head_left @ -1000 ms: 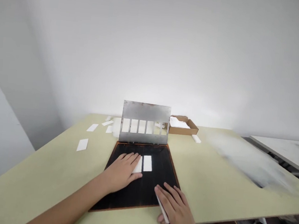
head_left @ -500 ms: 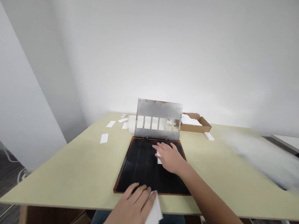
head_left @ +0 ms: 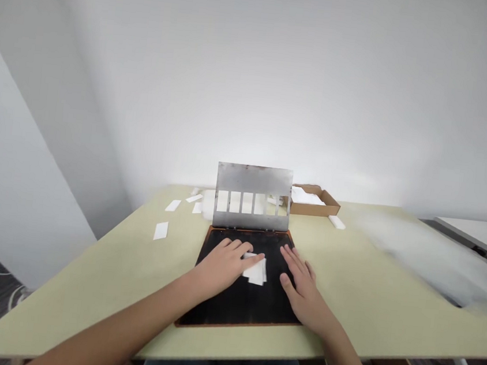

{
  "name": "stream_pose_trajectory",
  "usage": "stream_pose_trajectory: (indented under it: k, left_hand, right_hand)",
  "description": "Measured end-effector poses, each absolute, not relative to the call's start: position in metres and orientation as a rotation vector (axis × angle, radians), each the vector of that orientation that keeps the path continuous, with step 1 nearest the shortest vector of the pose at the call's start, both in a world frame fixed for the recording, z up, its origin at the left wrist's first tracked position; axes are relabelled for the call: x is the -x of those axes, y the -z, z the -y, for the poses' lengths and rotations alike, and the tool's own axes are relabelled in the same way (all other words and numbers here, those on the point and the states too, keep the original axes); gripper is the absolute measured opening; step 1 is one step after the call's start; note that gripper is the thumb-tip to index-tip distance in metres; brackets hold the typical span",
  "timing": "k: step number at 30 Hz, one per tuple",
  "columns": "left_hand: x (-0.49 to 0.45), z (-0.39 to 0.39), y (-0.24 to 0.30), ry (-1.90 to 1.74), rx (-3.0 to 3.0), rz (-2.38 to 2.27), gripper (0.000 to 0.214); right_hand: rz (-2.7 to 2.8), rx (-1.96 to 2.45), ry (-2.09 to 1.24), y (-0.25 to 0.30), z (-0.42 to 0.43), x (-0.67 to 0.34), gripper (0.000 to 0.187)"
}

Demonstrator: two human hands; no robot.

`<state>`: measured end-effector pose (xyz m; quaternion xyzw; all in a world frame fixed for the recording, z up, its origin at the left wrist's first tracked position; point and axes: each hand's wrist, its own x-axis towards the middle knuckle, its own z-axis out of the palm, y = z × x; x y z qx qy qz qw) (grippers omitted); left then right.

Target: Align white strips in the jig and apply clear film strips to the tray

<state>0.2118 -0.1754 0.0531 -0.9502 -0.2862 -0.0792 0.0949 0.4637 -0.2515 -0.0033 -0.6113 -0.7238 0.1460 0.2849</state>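
Over the middle of a black board with an orange-brown rim, my left hand grips a small fanned stack of white cards, thumb on top. My right hand is at the board's right side, with its fingers stretched out and nothing in it. A grey metal plate with a row of rectangular openings stands upright, hinged at the board's far edge. Whether a card lies under my left fingers cannot be seen.
Loose white cards lie on the pale yellow table to the left. A cardboard box with white pieces stands at the back right, one white piece beside it. Blurred clear plastic lies at the right.
My left hand has moved forward from the table's front edge onto the board with the cards. My right hand has drawn back to the right, off the white card it was touching.
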Motion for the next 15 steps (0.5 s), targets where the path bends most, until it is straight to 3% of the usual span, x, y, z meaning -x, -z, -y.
stream_pose_trajectory:
  k: [3, 11, 15]
  left_hand:
    - [-0.222, 0.151, -0.049, 0.131, 2.903, 0.768, 0.057]
    - [-0.211, 0.157, -0.058, -0.004, 3.069, 0.881, 0.067]
    - [-0.233, 0.187, -0.044, -0.024, 3.133, 0.895, 0.092]
  right_hand:
    - [1.954, 1.597, -0.333, 0.009, 0.255, -0.465, 0.062]
    - [1.984, 1.590, -0.237, 0.006, 0.257, -0.459, 0.052]
    - [1.979, 1.582, -0.186, 0.008, 0.259, -0.458, 0.049]
